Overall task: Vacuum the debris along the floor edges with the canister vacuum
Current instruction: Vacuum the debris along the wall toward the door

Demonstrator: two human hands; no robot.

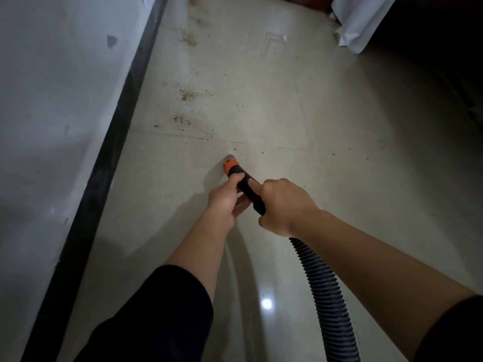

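Note:
A black vacuum nozzle (pixel 248 189) with an orange collar (pixel 230 165) points down at the pale tiled floor (pixel 326 158), its tip at or just above the tiles. My left hand (pixel 226 199) grips the nozzle just behind the collar. Further back, my right hand (pixel 283 205) grips it where the ribbed black hose (pixel 324 291) begins. Brown debris (pixel 187 94) lies in patches ahead of the tip, and a second patch of debris (pixel 181 120) is closer, near the black baseboard (pixel 104 163). The canister is out of view.
A white wall (pixel 52 105) runs along the left above the baseboard. White fabric (pixel 358 22) hangs to the floor at the top right, with dark shadow beside it. The hose trails off the bottom edge.

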